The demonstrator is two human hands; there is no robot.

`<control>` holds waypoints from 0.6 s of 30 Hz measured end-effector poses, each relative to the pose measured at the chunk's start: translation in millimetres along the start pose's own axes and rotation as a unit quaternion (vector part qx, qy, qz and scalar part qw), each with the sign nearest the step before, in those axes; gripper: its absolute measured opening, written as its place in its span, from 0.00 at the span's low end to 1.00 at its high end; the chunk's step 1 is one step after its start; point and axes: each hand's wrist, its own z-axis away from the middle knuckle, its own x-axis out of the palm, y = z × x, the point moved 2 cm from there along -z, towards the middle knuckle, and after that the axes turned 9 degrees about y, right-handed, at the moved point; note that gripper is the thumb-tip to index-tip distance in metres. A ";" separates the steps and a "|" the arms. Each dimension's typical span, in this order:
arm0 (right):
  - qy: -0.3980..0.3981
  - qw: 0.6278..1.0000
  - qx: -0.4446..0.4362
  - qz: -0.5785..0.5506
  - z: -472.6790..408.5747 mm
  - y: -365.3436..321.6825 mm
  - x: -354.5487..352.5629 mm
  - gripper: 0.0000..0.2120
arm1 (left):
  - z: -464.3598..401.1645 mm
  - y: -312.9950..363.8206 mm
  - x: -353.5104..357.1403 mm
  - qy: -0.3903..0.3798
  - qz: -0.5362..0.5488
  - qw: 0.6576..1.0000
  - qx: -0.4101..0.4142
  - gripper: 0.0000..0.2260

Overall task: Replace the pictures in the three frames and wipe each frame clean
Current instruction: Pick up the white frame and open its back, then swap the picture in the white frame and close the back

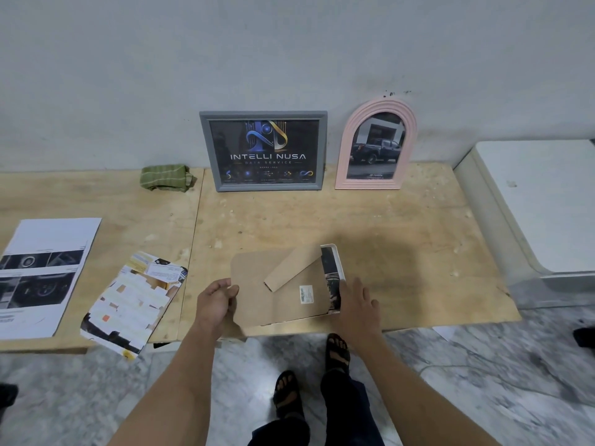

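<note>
My left hand [216,302] pinches the brown backing board [283,289] of a white frame [336,262] lying face down near the plywood table [402,252] edge; a dark picture [331,278] sits inside. My right hand [355,302] rests flat, fingers spread, on its right side.

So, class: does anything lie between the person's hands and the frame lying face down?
Nothing visible does. The left hand already grips the cardboard backing at its left edge, and the right hand rests at the white frame.

Cloth [165,178], frame [264,151] and arched frame [375,144] line the table's [386,220] back edge, left to right; papers [48,275] lie at its left.
</note>
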 end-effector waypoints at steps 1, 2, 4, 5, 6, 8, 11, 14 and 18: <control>0.007 0.998 0.015 -0.058 -0.3 -0.4 -9.3 0.28 | 2.4 2.1 1.5 -0.001 0.001 1.000 0.001 0.06; 0.009 0.988 0.044 -0.148 -3.6 1.5 -16.5 0.25 | 4.3 3.7 3.7 -0.004 0.001 1.000 0.002 0.06; -0.015 0.929 0.141 -0.341 -11.5 8.5 -33.7 0.19 | 10.0 4.5 8.9 -0.018 -0.005 1.000 0.001 0.06; -0.035 0.894 0.183 -0.407 -16.9 11.9 -39.6 0.15 | 12.8 4.0 12.1 -0.027 -0.007 1.000 0.002 0.06; -0.049 0.874 0.199 -0.441 -20.2 15.8 -43.6 0.12 | 16.7 3.2 15.5 -0.035 -0.009 0.999 0.004 0.06; -0.057 0.872 0.199 -0.444 -22.7 22.3 -50.2 0.07 | 26.6 3.4 26.2 -0.052 -0.009 0.999 0.003 0.06; -0.001 0.882 0.211 -0.421 -22.2 39.7 -61.1 0.07 | 40.5 3.2 50.5 -0.071 0.004 0.997 -0.010 0.06; 0.038 0.881 0.229 -0.412 -22.4 70.1 -72.1 0.07 | 62.1 6.4 76.9 -0.095 -0.016 0.995 -0.005 0.06; 0.058 0.881 0.262 -0.390 -22.4 120.5 -83.1 0.09 | 81.6 4.0 121.9 -0.128 -0.078 0.988 0.031 0.06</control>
